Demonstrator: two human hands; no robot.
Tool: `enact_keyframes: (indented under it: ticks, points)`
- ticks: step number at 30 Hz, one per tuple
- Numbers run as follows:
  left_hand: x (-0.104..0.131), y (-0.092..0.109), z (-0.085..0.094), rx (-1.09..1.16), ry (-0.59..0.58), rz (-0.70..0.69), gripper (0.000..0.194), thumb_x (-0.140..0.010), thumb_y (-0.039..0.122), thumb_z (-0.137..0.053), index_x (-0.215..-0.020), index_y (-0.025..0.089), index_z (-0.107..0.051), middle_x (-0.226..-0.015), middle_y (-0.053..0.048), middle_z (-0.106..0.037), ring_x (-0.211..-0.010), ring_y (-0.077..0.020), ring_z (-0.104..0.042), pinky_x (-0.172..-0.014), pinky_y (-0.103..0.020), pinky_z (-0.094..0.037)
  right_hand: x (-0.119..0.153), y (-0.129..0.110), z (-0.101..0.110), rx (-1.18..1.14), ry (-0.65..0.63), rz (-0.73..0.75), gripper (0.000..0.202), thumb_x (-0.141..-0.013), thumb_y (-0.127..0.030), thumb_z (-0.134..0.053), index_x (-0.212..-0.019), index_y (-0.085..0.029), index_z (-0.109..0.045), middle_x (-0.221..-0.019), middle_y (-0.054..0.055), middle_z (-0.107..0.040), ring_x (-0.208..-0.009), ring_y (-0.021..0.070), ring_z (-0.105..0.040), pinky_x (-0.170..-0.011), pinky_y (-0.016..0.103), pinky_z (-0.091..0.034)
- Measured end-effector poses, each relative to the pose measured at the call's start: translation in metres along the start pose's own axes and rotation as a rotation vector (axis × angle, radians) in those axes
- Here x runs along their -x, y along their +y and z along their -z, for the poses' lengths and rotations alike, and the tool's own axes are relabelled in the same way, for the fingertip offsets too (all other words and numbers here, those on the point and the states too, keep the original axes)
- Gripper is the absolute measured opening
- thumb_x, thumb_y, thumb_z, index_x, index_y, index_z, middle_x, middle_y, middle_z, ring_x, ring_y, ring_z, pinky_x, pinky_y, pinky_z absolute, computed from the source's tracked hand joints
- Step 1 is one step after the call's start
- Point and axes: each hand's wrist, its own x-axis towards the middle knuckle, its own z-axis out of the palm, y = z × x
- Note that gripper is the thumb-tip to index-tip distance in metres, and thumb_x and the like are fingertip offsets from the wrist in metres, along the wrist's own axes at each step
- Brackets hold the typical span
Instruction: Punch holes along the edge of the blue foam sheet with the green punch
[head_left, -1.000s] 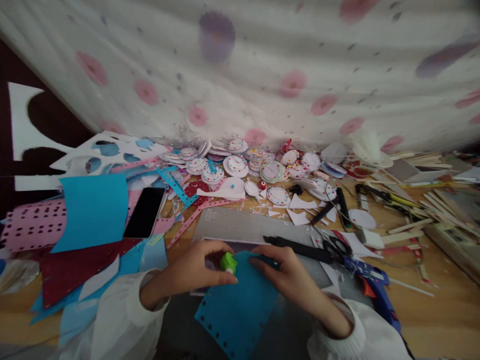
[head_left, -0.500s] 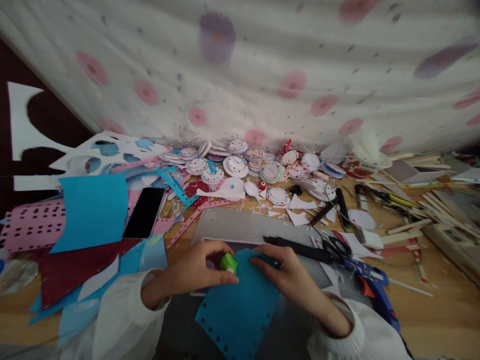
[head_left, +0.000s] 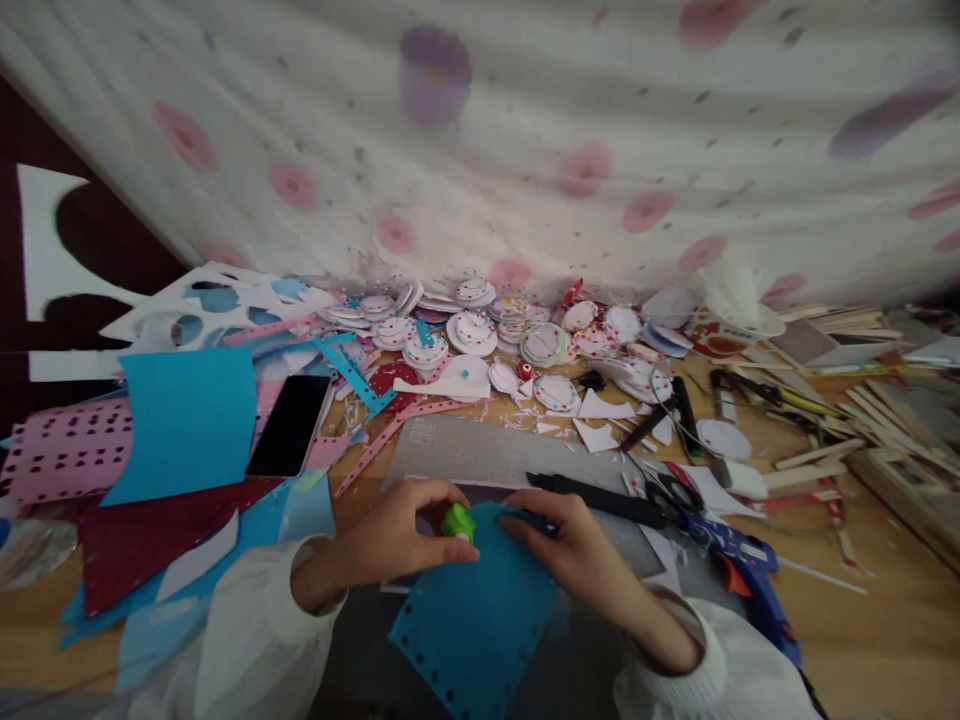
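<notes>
Left hand (head_left: 390, 545) grip closed on green punch (head_left: 458, 522) at blue sheet (head_left: 480, 610) top edge, right hand (head_left: 574, 545) pinching that edge

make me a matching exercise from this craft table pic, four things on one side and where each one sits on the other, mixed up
Things:
1. green punch
2. black phone
3. blue glue gun
4. blue sheet

Places:
a. lying screen-up on pink perforated paper, left of the grey mat
b. pinched in the left hand on the blue sheet's top edge
c. on the table beside the right hand, near its wrist
d. held between both hands, holes along its lower left edge

Pairs: 1-b, 2-a, 3-c, 4-d
</notes>
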Motion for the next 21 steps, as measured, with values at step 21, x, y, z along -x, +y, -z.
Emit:
enact_keyframes:
  ticks: [21]
  points:
    - [-0.009,0.013,-0.007,-0.264,0.016,-0.070,0.023,-0.072,0.028,-0.072,-0.092,0.017,-0.067,-0.086,-0.003,-0.070,-0.077,-0.0193,-0.063,-0.066,-0.027,-0.045,-0.029,-0.019,0.021,0.257,-0.325,0.156,0.054,-0.067,-0.043,-0.080,-0.114,-0.024,-0.060,-0.104,0.003,-0.071,-0.094,0.0241,-0.067,-0.080,0.032,-0.051]
